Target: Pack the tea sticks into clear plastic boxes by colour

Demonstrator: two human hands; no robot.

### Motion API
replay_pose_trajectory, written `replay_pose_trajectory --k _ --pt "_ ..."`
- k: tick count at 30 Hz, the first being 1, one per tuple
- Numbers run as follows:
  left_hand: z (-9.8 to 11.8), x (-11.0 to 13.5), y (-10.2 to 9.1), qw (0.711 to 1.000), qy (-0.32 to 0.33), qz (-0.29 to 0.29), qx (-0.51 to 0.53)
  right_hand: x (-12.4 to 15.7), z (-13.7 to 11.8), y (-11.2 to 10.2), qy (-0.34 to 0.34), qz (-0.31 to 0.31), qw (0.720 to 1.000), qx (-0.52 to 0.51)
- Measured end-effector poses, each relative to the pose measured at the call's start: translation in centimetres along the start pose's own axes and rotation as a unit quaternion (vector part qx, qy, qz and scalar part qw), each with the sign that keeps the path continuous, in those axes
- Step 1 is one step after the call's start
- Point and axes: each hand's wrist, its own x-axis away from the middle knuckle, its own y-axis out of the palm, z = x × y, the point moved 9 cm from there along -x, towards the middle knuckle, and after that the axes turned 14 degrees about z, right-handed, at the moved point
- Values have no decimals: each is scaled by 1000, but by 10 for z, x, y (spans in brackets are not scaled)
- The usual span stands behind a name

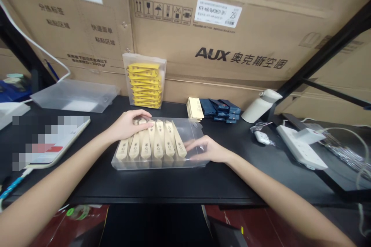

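A clear plastic box (199,131) lies flat on the black table, holding a row of several cream sachets (158,144). My left hand (130,123) rests on the tops of the leftmost sachets, fingers curled over them. My right hand (207,149) is inside the box's right end, fingers stretched flat beside the last sachet, seen partly through the plastic.
A standing clear box of yellow sachets (145,85) is at the back, next to loose cream sachets (195,108) and dark blue sachets (222,110). An empty clear box (74,94) lies at left. A white bottle (261,105), power strip (300,144) and cardboard cartons (232,27) are around.
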Motion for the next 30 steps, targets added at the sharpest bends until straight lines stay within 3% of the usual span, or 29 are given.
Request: replay_pose_trajectory --k 4,7,10,12,14,17,23,25,30 --pt "-1 0 0 1000 0 -2 2 -1 -5 -3 -9 -21 1000 3" --pt "-1 -1 0 1000 -1 -5 8 -4 0 -19 12 -17 999 36" --pt "-1 -1 1 1000 -2 -10 12 -15 8 -65 30 95 991 86" --pt "-1 -1 1 1000 -1 -9 11 -23 2 -108 -7 234 957 173" --pt "-1 -1 1 1000 -1 -8 12 -30 -14 -132 -80 314 899 293" --pt "-1 -1 1 1000 3 -9 14 -52 -24 -128 -146 289 830 455" --pt "-1 -1 1 1000 6 -10 13 -105 -12 -122 -80 259 678 684" --pt "0 -1 1 1000 6 -10 16 -120 -8 -126 -67 260 659 703" --pt "1 -1 1 1000 10 -8 20 -143 1 -136 -38 270 663 698"
